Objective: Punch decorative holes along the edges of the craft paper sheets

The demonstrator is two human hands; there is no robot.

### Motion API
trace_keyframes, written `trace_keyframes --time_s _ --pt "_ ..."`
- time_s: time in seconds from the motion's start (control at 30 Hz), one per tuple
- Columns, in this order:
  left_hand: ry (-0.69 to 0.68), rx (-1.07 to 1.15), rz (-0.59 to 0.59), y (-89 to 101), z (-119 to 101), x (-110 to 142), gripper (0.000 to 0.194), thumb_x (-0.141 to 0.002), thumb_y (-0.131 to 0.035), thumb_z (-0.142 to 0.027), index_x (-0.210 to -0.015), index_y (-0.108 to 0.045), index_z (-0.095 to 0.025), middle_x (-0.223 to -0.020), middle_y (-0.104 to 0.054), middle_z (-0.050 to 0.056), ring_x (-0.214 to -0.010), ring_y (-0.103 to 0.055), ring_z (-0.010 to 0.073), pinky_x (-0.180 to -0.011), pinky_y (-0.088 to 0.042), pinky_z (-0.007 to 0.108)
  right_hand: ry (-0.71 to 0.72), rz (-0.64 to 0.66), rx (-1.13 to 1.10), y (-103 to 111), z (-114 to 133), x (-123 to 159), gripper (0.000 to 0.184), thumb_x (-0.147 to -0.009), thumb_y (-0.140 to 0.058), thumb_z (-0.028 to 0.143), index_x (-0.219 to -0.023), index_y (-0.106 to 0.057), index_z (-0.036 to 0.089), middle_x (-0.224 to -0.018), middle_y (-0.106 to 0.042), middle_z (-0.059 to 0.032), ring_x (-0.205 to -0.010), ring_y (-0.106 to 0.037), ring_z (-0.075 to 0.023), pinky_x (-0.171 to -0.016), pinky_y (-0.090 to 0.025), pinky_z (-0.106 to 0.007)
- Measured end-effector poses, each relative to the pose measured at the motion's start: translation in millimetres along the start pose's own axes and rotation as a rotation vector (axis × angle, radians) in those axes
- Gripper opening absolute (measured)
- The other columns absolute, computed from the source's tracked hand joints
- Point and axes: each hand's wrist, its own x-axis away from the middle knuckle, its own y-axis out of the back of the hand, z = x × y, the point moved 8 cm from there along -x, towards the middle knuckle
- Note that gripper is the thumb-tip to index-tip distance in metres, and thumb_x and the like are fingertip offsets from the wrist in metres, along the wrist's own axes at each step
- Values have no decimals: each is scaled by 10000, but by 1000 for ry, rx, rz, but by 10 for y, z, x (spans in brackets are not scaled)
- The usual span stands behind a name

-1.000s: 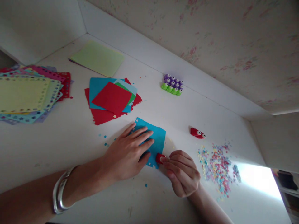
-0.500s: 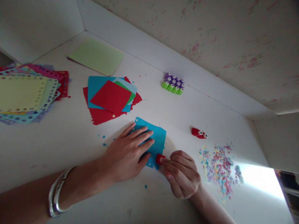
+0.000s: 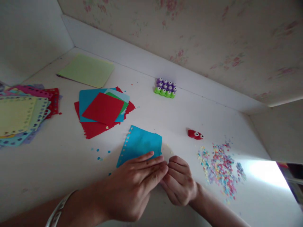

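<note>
A sheet of blue paper (image 3: 143, 142) lies on the white table, with small holes punched along its left edge. My left hand (image 3: 133, 186) reaches across the paper's lower right part, fingers stretched out, its fingertips meeting my right hand's. My right hand (image 3: 180, 181) is closed at the paper's lower right corner. The small red craft punch it held a moment ago is hidden behind the fingers now. Another red piece with two googly eyes (image 3: 195, 134) stands to the right. Farther back, purple and green pieces with googly eyes (image 3: 165, 87) sit in rows.
At left lie punched coloured sheets (image 3: 17, 115). Beside them is a stack of red, blue and green paper (image 3: 103, 108), with pale green sheets (image 3: 86, 70) behind. Confetti (image 3: 223, 167) is heaped at right. A low white ledge (image 3: 132, 56) runs along the back.
My left hand has slid down and right off the middle of the paper, onto my right fingers. The red punch has gone out of sight. The view has shifted slightly.
</note>
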Motion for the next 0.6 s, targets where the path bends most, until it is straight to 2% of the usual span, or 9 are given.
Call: trace_keyframes --time_s 0.2,0.3,0.43,0.6 --pt "-3 -7 10 -45 47 9 545 -876 -458 -78 -1421 -464 -80 -1408 -582 113 -1371 -475 184 -1183 -374 363 -43 -6 37 -3 8 19 237 -911 -479 103 -703 -540 197 -551 -551 16 -494 -466 -141 -568 -383 -333" --pt "34 -29 6 -46 85 -1 488 -925 -472 -123 -1413 -478 -115 -1388 -605 92 -1355 -495 196 -1179 -381 391 -61 -6 34 -14 4 63 160 -903 -503 109 -784 -583 180 -615 -624 -6 -518 -526 -144 -586 -415 -330" --pt "147 -142 -41 -21 222 27 426 -974 -506 -267 -1380 -518 -138 -1418 -577 97 -1321 -527 233 -1167 -380 444 -70 -14 6 14 18 109 120 -899 -543 114 -977 -624 156 -826 -740 -63 -628 -614 -163 -621 -483 -339" --pt "188 -223 4 -48 333 71 438 -974 -523 -405 -1344 -563 -174 -1439 -560 84 -1336 -506 263 -1162 -351 481 -166 -21 39 68 6 162 281 -858 -676 114 -1124 -615 183 -1002 -745 -76 -858 -665 -204 -753 -555 -367"
